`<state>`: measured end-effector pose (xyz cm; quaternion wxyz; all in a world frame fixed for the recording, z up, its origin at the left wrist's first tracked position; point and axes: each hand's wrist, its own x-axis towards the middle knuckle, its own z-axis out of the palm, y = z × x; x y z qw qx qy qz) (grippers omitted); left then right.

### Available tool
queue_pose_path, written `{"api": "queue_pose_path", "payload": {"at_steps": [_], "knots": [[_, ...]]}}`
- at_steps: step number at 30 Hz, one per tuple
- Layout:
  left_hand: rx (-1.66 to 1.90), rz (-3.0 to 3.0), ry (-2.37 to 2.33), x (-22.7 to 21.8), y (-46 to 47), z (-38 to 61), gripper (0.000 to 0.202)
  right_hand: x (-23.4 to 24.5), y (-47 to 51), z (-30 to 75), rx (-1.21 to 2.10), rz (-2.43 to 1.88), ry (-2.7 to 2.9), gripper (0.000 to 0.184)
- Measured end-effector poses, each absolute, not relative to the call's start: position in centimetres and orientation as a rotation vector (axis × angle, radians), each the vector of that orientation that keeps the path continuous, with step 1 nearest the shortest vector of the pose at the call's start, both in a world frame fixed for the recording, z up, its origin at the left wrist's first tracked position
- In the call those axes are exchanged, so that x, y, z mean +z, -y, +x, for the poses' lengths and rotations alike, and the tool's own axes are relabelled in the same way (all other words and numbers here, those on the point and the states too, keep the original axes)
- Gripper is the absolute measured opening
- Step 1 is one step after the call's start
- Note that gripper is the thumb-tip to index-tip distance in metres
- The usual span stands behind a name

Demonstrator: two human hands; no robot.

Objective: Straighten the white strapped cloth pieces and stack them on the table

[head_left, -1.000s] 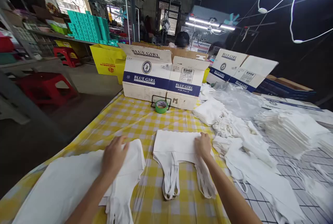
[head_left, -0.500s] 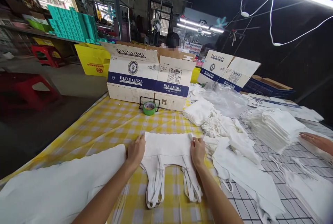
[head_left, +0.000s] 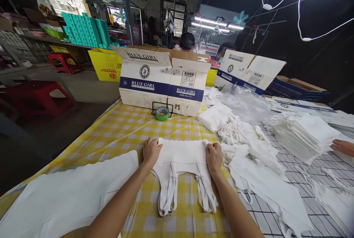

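Note:
A white strappy camisole (head_left: 182, 151) lies flat in front of me, its wavy hem away from me and its straps towards me. My left hand (head_left: 151, 153) is closed on its far left corner, fingers bent over the edge. At the opposite corner, my right hand (head_left: 214, 157) is likewise closed, with thumb and fingers at the edge. Beside my left forearm rests a larger spread of white fabric (head_left: 83, 182), partly covered by that arm. Loose white garments (head_left: 265, 179) lie to the right of my right hand.
Beyond the camisole stand a green tape roll (head_left: 162, 113) and an open beer carton (head_left: 146, 92). A stack of folded white garments (head_left: 304, 131) sits at right, with another person's hand (head_left: 343, 147) beside it. Crumpled clear plastic (head_left: 243, 101) lies behind. Red stools (head_left: 41, 98) stand left.
The view has shifted a little, moving the scene slightly right in the picture. My left fingers now lap further over the camisole's corner. The garment stays flat in nearly the same place.

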<state>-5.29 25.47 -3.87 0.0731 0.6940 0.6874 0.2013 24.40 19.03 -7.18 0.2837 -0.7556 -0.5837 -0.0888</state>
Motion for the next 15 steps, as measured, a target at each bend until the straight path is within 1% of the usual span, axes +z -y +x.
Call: {"api": "queue_pose_path", "payload": {"at_steps": [3,7,10,15], "knots": [[0.705,2.076,-1.995,-3.0,-25.8,-4.9,0.011,-6.1,-19.3,24.8,-0.061,-1.956,1.496,0.018],[0.877,2.072,-1.786,-0.8,-26.1,-4.7,0.012,-3.6,-20.0,26.0,0.065,-1.925,1.412,0.021],[1.018,2.015,-1.687,1.7,-26.3,-4.7,0.015,-0.3,-20.4,26.7,0.084,-1.877,1.395,0.024],[1.255,1.902,-1.566,6.5,-27.2,-5.1,0.019,6.8,-20.8,26.6,0.147,-1.671,1.367,0.023]]}}
